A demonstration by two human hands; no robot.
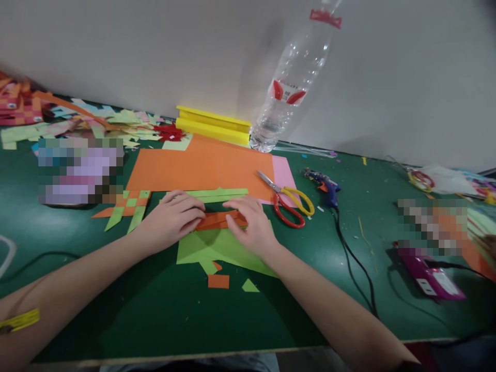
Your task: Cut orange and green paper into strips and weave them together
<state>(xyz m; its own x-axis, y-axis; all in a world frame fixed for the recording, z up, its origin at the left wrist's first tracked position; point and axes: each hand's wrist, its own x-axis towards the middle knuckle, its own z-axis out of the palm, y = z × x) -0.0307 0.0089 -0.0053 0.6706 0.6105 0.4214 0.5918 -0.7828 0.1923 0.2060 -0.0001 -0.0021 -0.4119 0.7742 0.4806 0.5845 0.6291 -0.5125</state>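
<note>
In the head view my left hand [176,219] is closed, its fingertips curled on the left end of the orange paper strips [217,221]. My right hand [251,219] grips their right end, thumb in front and fingers bent behind. The strips lie above a green paper sheet [236,251]. Just behind my hands are green paper strips [220,195]. Left of my left hand rests a woven orange and green paper piece [129,204]. Scissors [287,199] with one red and one yellow handle lie behind my right hand, partly on a large orange sheet [166,168].
A tall plastic bottle [284,95] stands against the wall beside a folded yellow piece [213,125]. On the right are a blue glue gun [328,190] with its cord and a magenta device [430,274]. Paper scraps [96,121] pile up at back left; small cuttings [218,281] lie in front.
</note>
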